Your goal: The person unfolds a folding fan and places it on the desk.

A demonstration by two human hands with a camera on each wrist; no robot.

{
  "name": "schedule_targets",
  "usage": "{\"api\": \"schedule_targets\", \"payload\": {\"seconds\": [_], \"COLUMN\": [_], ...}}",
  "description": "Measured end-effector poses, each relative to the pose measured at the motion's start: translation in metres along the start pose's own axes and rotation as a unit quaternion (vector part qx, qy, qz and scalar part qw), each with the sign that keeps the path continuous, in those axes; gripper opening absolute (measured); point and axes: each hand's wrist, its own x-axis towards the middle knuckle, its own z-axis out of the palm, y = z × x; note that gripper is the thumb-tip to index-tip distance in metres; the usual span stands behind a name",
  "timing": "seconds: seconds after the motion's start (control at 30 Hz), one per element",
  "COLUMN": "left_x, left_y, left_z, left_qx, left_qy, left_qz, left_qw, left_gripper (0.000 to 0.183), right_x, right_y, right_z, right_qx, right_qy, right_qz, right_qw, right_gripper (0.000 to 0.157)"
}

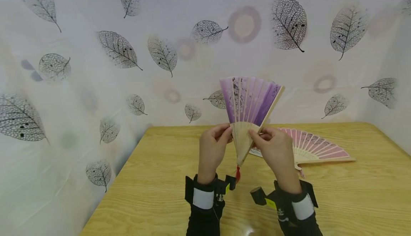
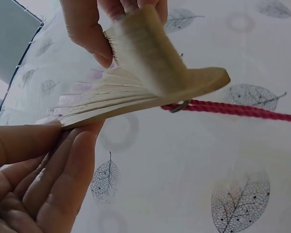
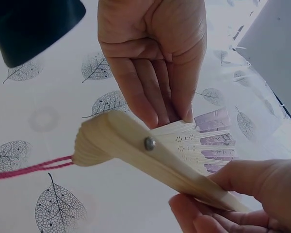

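The purple fan (image 1: 249, 111) stands partly spread above the tabletop (image 1: 160, 179), between both hands: the left hand (image 1: 212, 150) pinches its left ribs, the right hand (image 1: 277, 149) its right guard. Judged half-open; a pink fan (image 1: 316, 148) lies fully spread just right of the grip.
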Motion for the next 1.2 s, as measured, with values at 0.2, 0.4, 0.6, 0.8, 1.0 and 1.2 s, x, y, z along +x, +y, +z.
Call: {"api": "schedule_targets", "payload": {"seconds": [0.2, 0.4, 0.6, 0.8, 1.0, 1.2], "left_x": [0.0013, 0.0023, 0.002, 0.0011, 0.001, 0.0017], "left_y": [-0.0017, -0.0017, -0.0015, -0.0006, -0.0013, -0.001], "left_z": [-0.0022, -0.0021, -0.0016, -0.0022, -0.0036, -0.0037], "left_qx": [-0.014, -0.016, -0.015, -0.015, -0.021, -0.021], "left_qy": [0.017, 0.019, 0.021, 0.023, 0.033, 0.036], "left_qz": [0.001, 0.001, 0.0, 0.0, -0.01, -0.009], "left_qw": [0.9998, 0.9997, 0.9997, 0.9996, 0.9992, 0.9991], "left_gripper": [0.026, 0.025, 0.024, 0.025, 0.026, 0.026], "right_x": [0.0003, 0.0011, 0.0018, 0.0018, 0.0018, 0.0019], "right_y": [0.0005, 0.0008, 0.0014, 0.0018, 0.002, 0.0034], "right_z": [0.003, 0.0038, 0.0041, 0.0039, 0.003, 0.002], "right_qx": [0.001, -0.002, -0.004, -0.003, -0.002, 0.008], "right_qy": [0.028, 0.033, 0.034, 0.037, 0.051, 0.044], "right_qz": [-0.013, -0.015, -0.014, -0.012, -0.013, -0.022], "right_qw": [1.0, 0.999, 0.999, 0.999, 0.999, 0.999], "right_gripper": [0.035, 0.036, 0.035, 0.036, 0.034, 0.036]}}
